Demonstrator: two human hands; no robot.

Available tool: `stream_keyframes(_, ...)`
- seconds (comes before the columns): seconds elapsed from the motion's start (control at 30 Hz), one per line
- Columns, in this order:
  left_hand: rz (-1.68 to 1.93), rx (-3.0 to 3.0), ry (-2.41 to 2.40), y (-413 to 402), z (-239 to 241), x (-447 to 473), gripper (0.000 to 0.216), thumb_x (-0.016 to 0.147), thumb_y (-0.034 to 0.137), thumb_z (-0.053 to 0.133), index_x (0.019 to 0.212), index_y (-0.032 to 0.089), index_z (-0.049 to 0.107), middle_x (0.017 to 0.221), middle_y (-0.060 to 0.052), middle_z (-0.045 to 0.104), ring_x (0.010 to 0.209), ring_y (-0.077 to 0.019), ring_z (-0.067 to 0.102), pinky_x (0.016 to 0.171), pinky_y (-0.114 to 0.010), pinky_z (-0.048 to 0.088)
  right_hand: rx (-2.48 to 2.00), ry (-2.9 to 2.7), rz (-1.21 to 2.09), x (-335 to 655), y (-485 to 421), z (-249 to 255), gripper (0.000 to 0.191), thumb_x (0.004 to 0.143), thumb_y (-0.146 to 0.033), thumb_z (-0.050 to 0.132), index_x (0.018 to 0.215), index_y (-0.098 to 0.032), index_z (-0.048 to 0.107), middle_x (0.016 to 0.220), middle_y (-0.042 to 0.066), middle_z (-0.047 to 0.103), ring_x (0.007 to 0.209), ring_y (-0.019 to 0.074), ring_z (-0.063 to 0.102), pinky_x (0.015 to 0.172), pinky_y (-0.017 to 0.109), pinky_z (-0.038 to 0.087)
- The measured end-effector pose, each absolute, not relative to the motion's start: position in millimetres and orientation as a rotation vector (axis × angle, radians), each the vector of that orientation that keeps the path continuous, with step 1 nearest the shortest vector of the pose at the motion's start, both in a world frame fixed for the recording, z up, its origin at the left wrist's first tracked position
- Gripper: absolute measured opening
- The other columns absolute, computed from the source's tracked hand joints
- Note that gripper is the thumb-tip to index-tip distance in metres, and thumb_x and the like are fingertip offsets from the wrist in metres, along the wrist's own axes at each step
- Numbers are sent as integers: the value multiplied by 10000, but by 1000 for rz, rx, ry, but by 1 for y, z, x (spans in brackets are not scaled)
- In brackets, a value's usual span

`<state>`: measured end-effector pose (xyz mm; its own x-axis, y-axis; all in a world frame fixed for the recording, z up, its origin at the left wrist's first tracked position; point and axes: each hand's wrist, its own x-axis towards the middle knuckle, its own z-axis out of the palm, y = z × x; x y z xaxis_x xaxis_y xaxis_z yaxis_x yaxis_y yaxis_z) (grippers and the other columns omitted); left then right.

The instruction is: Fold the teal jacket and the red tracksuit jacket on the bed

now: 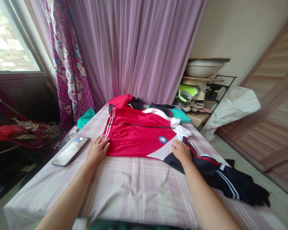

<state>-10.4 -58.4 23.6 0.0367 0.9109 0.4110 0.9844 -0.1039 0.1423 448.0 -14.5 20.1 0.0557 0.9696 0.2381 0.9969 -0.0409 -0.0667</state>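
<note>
Here we are with the jacket (132, 135) lying flat on the table (129, 185), its hem (108, 126) to our left and its white collar (182, 131) to our right, the dark near sleeve (206, 163) trailing off toward the lower right. Our left hand (98, 149) rests at the near corner of the hem, fingers spread and laid flat rather than closed on anything. Our right hand (181, 151) sits on the white panel by the shoulder, fingers bent down onto the cloth — whether they pinch a fold, we cannot tell. It looks like a light, soft piece, smooth enough to slide over the cloth below, so we judge that a flat palm smooths it and a thumb-and-finger pinch lifts it. Nothing fragile here, but limp — pick it up by one point and it should sag. The striped hem looks the firmer edge to take on the left; on the right, the shoulder seam just beside our fingers seems the best hold. The zip (139, 125) probably makes a stiffer line across the middle, and the loose sleeve likely drags unless we gather it. The badge (162, 139) lies between our hands, and the phone (72, 151) sits near our left wrist, apart from the jacket.
</note>
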Motion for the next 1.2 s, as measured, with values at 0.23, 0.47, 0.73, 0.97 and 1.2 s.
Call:
stream_keyframes(0.23, -640, -2356, -1839, -53, 19, -12, 616, 983, 547, 267, 1178, 202, 739, 1303, -92, 695, 1227, -249, 634, 1114, -422, 456, -2062, -1998, -160, 450, -14, 20, 407, 948, -294, 443, 1261, -204, 688, 1374, 100, 641, 1273, 238, 566, 1066, 364, 420)
stream_keyframes(0.47, -753, -2356, -1782, -50, 14, -15, 693, 969, 626, 250, 1142, 186, 756, 1260, -122, 713, 1180, -284, 663, 1072, -459, 499, -2033, -1980, -166, 452, -12, 15, 380, 937, -287, 479, 1231, -197, 701, 1363, 105, 649, 1267, 243, 574, 1060, 368, 425)
stream_keyframes(0.73, -758, -2354, -1784, -54, 16, -13, 603, 980, 561, 311, 1151, 185, 751, 1250, -132, 717, 1168, -279, 670, 1055, -460, 513, -1908, -1986, -181, 464, -5, -2, 352, 903, -286, 489, 1145, -212, 734, 1312, 106, 677, 1230, 270, 603, 1045, 406, 456)
stream_keyframes(0.97, -916, -2356, -1691, -61, 19, -7, 451, 970, 486, 420, 1043, 220, 778, 1190, -112, 742, 1103, -262, 694, 1012, -452, 542, -1617, -1928, 78, 454, -16, 13, 302, 869, -283, 495, 995, -239, 766, 1107, 70, 760, 1083, 255, 676, 1006, 401, 503)
stream_keyframes(1.2, -993, -2532, -1616, -72, 16, -7, 397, 941, 523, 502, 934, 249, 790, 1065, -81, 776, 1047, -243, 706, 966, -435, 567, -1267, -2131, 490, 419, -38, 30, 166, 814, -333, 618, 774, -244, 753, 878, 51, 770, 898, 231, 700, 885, 369, 541)
